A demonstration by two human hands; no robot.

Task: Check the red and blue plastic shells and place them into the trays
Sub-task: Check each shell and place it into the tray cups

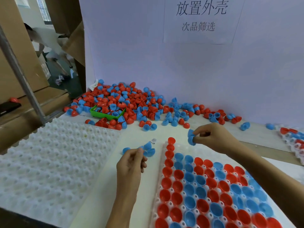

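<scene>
While both hands [131,160] [212,137] pinch blue shells [191,137], loose shell pile [125,102] around green bin [105,113].

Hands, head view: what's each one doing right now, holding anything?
Left hand: fingers pinch blue shells.
Right hand: fingers pinch a blue shell above the filled tray.

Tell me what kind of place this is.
Probably a factory sorting bench: a heap of loose red and blue shells, a half-filled white tray, and a posted paper sign on the backboard.
</scene>
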